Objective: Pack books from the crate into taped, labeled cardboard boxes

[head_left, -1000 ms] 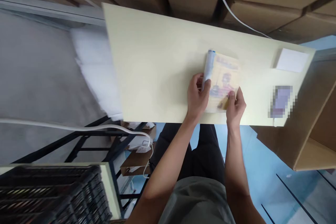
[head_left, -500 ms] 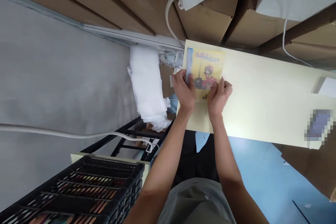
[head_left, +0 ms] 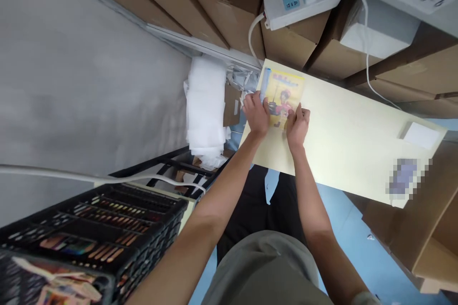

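Observation:
A thin yellow picture booklet (head_left: 286, 86) with a cartoon figure in red on its front lies near the left end of the cream tabletop (head_left: 350, 128). It has a blue strip down its left side and looks glossy, perhaps in a clear sleeve. My left hand (head_left: 256, 115) grips its left edge with bent fingers, thumb over the front. Opposite it, my right hand (head_left: 298, 128) pinches the lower right edge between thumb and fingers. The booklet's lower corners are partly covered by my hands.
Cardboard boxes (head_left: 229, 21) and a power strip (head_left: 286, 16) line the back. White sheets (head_left: 205, 109) are stacked left of the table. A small white box (head_left: 421, 134) and a blurred-out item (head_left: 404, 176) sit at the right end. A black crate (head_left: 143, 233) stands lower left.
The camera view has shifted and tilted, bringing more of the shelf and the crate into sight. Both hands still hold the booklet at its sides, in nearly the same place on the table.

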The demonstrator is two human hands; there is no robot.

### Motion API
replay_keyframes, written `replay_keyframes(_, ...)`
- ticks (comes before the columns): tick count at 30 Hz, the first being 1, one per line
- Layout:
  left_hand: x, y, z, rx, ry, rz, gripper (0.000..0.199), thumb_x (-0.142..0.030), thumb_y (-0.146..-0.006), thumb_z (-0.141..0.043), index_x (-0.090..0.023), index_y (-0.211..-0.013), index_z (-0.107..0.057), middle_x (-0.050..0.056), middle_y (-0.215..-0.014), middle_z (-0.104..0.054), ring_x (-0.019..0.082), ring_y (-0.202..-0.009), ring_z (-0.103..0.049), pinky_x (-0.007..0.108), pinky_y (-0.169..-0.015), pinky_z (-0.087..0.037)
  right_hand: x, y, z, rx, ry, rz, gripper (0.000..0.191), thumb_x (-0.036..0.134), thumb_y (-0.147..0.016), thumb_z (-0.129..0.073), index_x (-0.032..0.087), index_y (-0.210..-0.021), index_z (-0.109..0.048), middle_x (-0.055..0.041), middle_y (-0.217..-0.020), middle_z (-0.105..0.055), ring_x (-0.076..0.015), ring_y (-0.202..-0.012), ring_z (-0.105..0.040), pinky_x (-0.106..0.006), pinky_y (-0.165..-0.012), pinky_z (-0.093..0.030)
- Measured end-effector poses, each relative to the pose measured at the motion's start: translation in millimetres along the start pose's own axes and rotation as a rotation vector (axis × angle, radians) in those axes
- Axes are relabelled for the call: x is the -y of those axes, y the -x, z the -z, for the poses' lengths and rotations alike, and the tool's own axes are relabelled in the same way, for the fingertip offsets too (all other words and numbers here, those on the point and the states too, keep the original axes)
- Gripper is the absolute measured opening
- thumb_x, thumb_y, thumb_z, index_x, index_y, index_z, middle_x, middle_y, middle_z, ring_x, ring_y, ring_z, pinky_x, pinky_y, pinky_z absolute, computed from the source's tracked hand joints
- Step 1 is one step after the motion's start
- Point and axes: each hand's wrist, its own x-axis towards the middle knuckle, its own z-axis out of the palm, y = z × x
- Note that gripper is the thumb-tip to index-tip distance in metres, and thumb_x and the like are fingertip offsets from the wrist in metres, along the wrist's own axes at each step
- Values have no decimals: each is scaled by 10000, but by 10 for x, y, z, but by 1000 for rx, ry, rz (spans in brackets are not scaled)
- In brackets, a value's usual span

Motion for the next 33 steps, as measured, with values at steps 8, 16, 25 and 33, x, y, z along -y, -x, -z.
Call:
replay_keyframes(8, -737, 103, 127, -86, 127, 301, 388, -54, -868, -753, -168, -1231, -678, 257, -1408, -684, 423, -1478, -591, 656, -1325, -362, 109, -176, 739, 355, 86, 33, 514, 249, -1043, -641, 39, -1513, -633, -163, -1243, -694, -210, -968, -688, -376, -989, -618)
replay_keyframes(16, -492, 2154, 1328, -373, 329, 148, 175, -301, -978, -732, -221, -1125, -683, 131, -1222, -772, 293, -1223, -738, 521, -1206, -546, 336, 1048, 1503, 518, -177, 277, 474, 448, -1042, -651, 131, -1386, -725, -204, -1314, -778, -273, -1079, -775, -451, -970, -647)
replay_keyframes(25, 251, 3945, 3037, -891, 448, 211, 298, -510, -980, -703, -228, -1052, -773, 105, -1141, -839, 277, -1145, -783, 459, -1115, -595, 1443, 2821, 1252, 1042, -230, 672, 407, 502, -1072, -648, 241, -1354, -781, -148, -1315, -809, -302, -1194, -790, -443, -1006, -666)
replay_keyframes(33, 1080, 5455, 4754, -1401, 480, 313, 286, -462, -1031, -700, -204, -1104, -801, 99, -1161, -837, 241, -1128, -778, 379, -1073, -592, 2343, 4939, 737, 1429, -224, 907, 325, 465, -1098, -655, 273, -1315, -803, -117, -1294, -819, -278, -1210, -790, -414, -1007, -673)
